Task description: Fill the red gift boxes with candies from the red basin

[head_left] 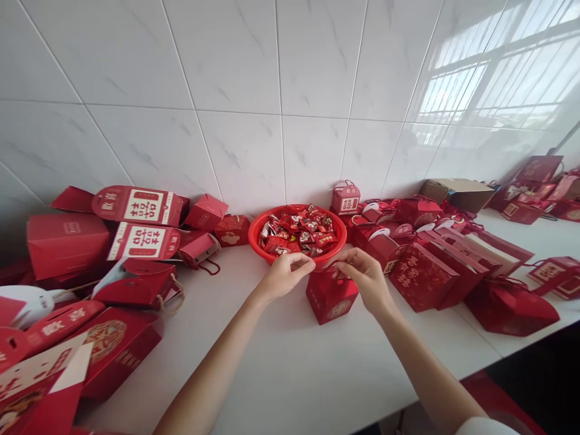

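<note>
A small red gift box [332, 297] with a gold emblem stands on the white counter in front of me. My right hand [366, 275] is closed at its top, thumb and fingers pinching what looks like the box's thin red cord. Left of the box top, my left hand [289, 273] is also closed in a pinch; whatever lies between its fingertips is too small to make out. Just behind both hands, a red plastic basin [259, 241] holds many wrapped candies [301, 229], mostly in red wrappers.
Red gift boxes [67, 241] of varied shapes are heaped on the left. More boxes and red paper bags [423, 275] crowd the right side, with a brown cardboard box [460, 193] behind them. A tiled wall [244, 72] closes off the counter's back. The counter's front edge [394, 411] runs lower right.
</note>
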